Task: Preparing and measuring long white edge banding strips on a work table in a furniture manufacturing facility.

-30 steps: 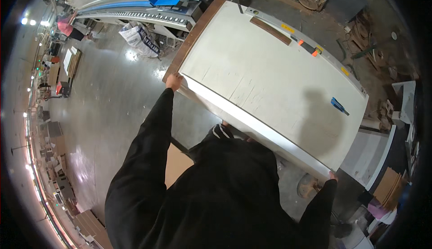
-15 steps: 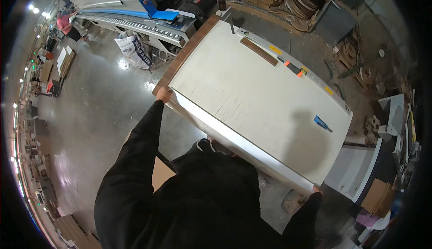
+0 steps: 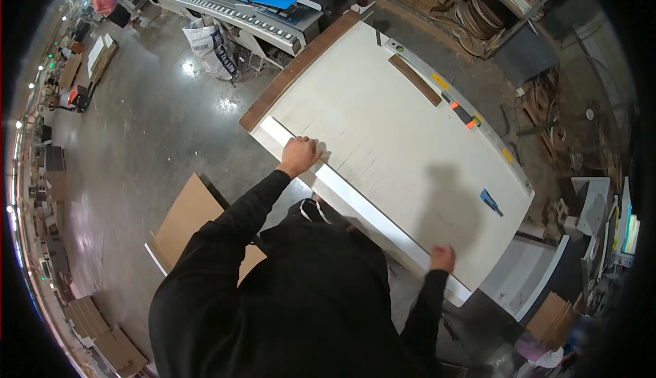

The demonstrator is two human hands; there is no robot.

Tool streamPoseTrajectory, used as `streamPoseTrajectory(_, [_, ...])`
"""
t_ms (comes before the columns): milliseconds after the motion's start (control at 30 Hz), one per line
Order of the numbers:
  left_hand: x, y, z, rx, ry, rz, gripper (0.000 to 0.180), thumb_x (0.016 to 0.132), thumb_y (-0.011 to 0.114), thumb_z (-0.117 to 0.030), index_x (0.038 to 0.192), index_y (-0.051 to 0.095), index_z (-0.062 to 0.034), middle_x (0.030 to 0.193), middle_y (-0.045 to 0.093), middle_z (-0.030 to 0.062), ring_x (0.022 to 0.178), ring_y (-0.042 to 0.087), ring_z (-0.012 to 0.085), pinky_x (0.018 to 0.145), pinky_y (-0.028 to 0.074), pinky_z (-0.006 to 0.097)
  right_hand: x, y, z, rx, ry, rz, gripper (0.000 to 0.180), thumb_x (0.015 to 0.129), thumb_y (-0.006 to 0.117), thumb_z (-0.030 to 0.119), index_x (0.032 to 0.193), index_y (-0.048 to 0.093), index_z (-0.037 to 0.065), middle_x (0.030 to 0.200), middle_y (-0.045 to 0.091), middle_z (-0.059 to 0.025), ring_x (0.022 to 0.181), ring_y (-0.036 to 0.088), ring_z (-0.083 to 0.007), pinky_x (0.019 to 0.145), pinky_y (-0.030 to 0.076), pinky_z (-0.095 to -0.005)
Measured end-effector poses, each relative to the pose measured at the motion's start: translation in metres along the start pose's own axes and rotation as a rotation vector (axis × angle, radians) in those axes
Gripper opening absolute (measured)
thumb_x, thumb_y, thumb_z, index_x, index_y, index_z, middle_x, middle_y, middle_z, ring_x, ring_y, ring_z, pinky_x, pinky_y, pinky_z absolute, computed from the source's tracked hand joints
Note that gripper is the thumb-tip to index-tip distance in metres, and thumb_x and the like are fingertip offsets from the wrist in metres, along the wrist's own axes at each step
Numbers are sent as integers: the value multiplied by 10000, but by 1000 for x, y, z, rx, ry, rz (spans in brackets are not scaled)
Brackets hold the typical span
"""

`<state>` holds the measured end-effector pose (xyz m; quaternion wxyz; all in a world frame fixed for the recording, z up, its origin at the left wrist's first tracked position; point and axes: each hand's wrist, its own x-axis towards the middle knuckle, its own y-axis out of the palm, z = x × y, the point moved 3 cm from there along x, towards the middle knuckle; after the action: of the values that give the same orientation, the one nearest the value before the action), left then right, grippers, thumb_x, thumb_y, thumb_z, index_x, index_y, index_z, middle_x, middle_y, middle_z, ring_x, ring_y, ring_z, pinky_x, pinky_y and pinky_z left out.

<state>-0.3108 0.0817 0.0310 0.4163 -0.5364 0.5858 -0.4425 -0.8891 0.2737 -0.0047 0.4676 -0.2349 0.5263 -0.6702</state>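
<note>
A long white strip (image 3: 365,205) lies along the near edge of the white-topped worktable (image 3: 383,125). My left hand (image 3: 301,155) is closed over the strip toward its left end, knuckles up. Near the right end, my right hand (image 3: 442,258) is curled at the strip's far edge; whatever its fingers hold is hidden. On the tabletop beyond that hand lies a blue-handled tool (image 3: 490,202). Toward the far edge are a narrow brown wooden strip (image 3: 415,79), an orange and black tool (image 3: 463,115) and a long metal level (image 3: 502,147).
A brown board (image 3: 294,71) borders the table's left end. Behind stands a machine with a roller track (image 3: 225,15) and blue flap. A white sack (image 3: 208,47) and a cardboard-coloured panel (image 3: 188,217) are on the left. Shelves hold coiled edging (image 3: 475,19). A person (image 3: 106,1) stands far left.
My left hand has moved inward from the table's left corner onto the strip. My right hand has left the right corner and moved inward. The view has shifted.
</note>
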Motion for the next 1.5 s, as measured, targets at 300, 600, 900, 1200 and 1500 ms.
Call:
streamPoseTrajectory(300, [28,11,-5,-140,-17,469,537,726,813,-561,866,731,-49,880,731,159,854,705,353,789,550,438,-17,31,161,-84,168,704,423,807,765,525,762,771,105,738,749,-50,754,729,-247,747,558,-409])
streamPoseTrajectory(600, [22,23,13,-267,69,277,482,637,906,-417,802,657,-39,783,702,148,781,687,365,727,533,462,-26,75,135,37,187,537,456,731,849,543,723,750,97,687,731,-58,680,717,-217,702,563,-372])
streamPoseTrajectory(900, [20,27,11,-372,104,197,429,588,944,-310,738,634,-53,768,687,118,771,668,335,701,519,442,-31,91,128,-42,262,488,468,760,823,529,814,726,74,848,734,-121,827,707,-300,773,547,-431])
streamPoseTrajectory(1200, [14,35,10,-343,103,229,400,615,939,-291,749,637,-66,756,681,104,750,665,320,680,511,443,-53,94,135,57,308,321,385,806,790,447,970,725,105,984,741,-142,951,701,-360,826,540,-476])
streamPoseTrajectory(1500, [3,39,10,-175,92,208,451,678,916,-311,946,659,-53,775,694,133,733,682,339,669,535,447,-76,-181,286,347,-605,-338,252,812,787,303,886,627,124,906,635,-18,908,667,-255,793,530,-393])
